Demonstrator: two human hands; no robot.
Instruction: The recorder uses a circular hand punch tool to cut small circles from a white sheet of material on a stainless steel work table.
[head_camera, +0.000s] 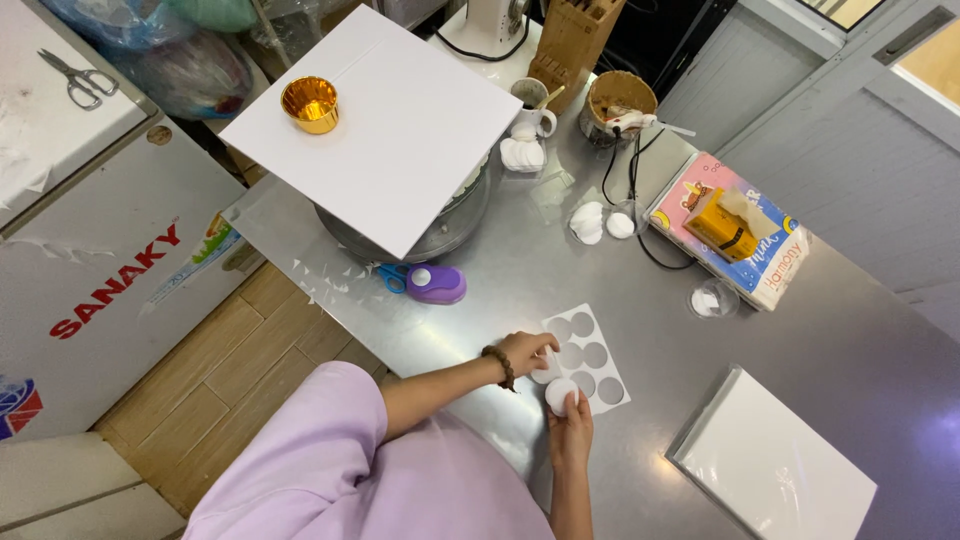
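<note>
Near the surface's front edge, the right hand pinches 1 paper disc while the left hand presses the punched sheet flat, steadying it.

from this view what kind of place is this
Probably a home kitchen used as a craft or cake-decorating bench: a steel worktop with a knife block, a chest freezer, and a purple paper punch beside a sheet with punched round holes. Both hands hold white paper discs.

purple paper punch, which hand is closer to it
Left. The left hand rests on the punched paper sheet, just below and right of the purple paper punch. The right hand, holding a white disc, sits farther down.
</note>
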